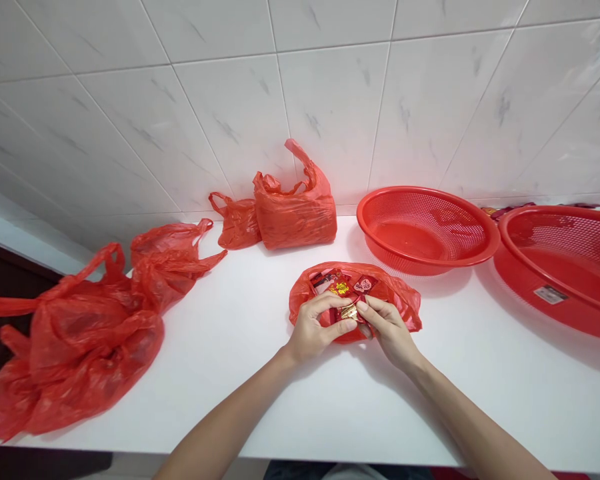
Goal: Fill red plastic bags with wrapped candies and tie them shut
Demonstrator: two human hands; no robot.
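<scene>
Between my two hands is a small red and gold packet (349, 312), pinched by the fingertips of both. My left hand (316, 325) has its thumb and forefinger on the packet's left side. My right hand (391, 331) grips its right side, the fingers partly hidden beneath. Just behind and around the fingers lies an open red plastic bag (403, 297) with its rim spread wide. Inside it are several red packets (364, 285) with gold, pink and white prints.
Two red perforated baskets, one round (410, 240) and one larger (550, 267), stand at the right. Tied red bags (297, 213) sit by the tiled wall. More red bags (95, 340) lie on the white table (210, 373) at the left.
</scene>
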